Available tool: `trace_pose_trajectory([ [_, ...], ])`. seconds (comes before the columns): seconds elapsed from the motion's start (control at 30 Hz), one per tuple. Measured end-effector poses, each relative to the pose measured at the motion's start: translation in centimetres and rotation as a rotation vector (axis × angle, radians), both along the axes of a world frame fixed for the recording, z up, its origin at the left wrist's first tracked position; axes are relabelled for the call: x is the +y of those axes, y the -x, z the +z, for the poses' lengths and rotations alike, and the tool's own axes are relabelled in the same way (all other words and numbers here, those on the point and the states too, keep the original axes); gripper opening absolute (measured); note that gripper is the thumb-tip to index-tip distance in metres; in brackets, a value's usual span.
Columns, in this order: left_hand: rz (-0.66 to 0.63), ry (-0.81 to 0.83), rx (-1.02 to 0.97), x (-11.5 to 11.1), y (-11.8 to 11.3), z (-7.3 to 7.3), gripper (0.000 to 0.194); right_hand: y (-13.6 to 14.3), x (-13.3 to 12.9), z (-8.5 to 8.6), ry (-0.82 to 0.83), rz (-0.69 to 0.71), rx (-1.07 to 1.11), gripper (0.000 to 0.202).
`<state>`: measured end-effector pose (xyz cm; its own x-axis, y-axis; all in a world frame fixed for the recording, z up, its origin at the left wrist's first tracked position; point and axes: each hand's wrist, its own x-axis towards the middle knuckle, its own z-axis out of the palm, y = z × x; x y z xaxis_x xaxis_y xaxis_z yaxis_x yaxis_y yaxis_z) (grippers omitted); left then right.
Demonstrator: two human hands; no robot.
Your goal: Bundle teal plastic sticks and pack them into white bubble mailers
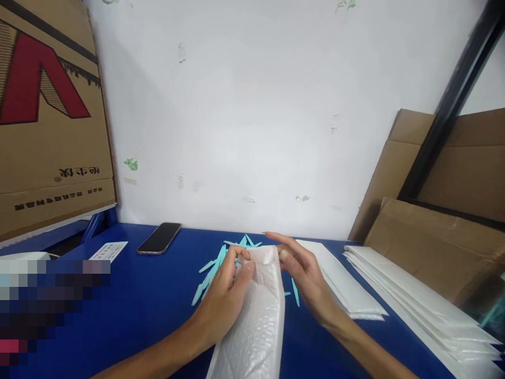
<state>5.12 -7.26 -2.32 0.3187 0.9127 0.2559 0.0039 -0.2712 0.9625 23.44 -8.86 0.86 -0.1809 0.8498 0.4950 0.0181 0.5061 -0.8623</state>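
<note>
A white bubble mailer (260,316) stands out in front of me, its top end upward and its lower end running out of the bottom of the view. My left hand (226,295) is closed on the mailer's upper left side, thumb in front. At the top right corner is my right hand (305,273), its index finger stretched out and its thumb apart, close to the mailer's edge; whether it touches is unclear. Behind the mailer, several light-blue plastic blade-shaped pieces (213,276) lie in a loose pile on the blue table (158,300), partly hidden by the hands and mailer.
White mailers (347,289) lie right of my right hand, with a larger stack (418,300) farther right. A phone (160,238) and a printed card (109,251) lie at left. Cardboard boxes (55,131) stand at left, and cardboard (430,252) leans at right. A white wall (244,116) closes the back.
</note>
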Motion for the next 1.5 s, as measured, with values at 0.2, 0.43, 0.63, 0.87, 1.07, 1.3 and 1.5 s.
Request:
trace_pose_trajectory([
  [0.2, -0.214, 0.237, -0.2, 0.1, 0.1, 0.0, 0.054, 0.8, -0.6, -1.0, -0.232, -0.063, -0.302, 0.036],
  [0.43, -0.641, 0.405, -0.341, 2.5, -0.4, -2.5, 0.08, 1.0, 0.1, -1.7, -0.274, -0.265, -0.399, 0.052],
  [0.63, -0.895, 0.529, -0.389, 3.5, -0.2, -3.6, 0.075, 0.7, 0.1, -0.7, -0.215, -0.207, -0.421, 0.021],
  [0.87, -0.66, 0.428, -0.397, 1.4, 0.1, 0.4, 0.056, 0.2, -0.7, 0.9, -0.062, -0.104, -0.264, 0.015],
  [1.07, -0.584, 0.382, -0.07, 0.4, 0.3, 6.0, 0.067, -4.9, 0.0, 5.4, -0.295, -0.294, -0.296, 0.023],
  [1.3, -0.599, -0.045, 0.204, -0.2, -6.2, 10.2, 0.049, -12.6, 1.6, 12.9, -0.529, -0.551, -0.713, 0.026],
  [1.5, -0.46, 0.141, 0.046, 1.7, -14.8, 9.6, 0.02, -16.6, 5.7, 14.1, -0.378, -0.559, -1.085, 0.03],
])
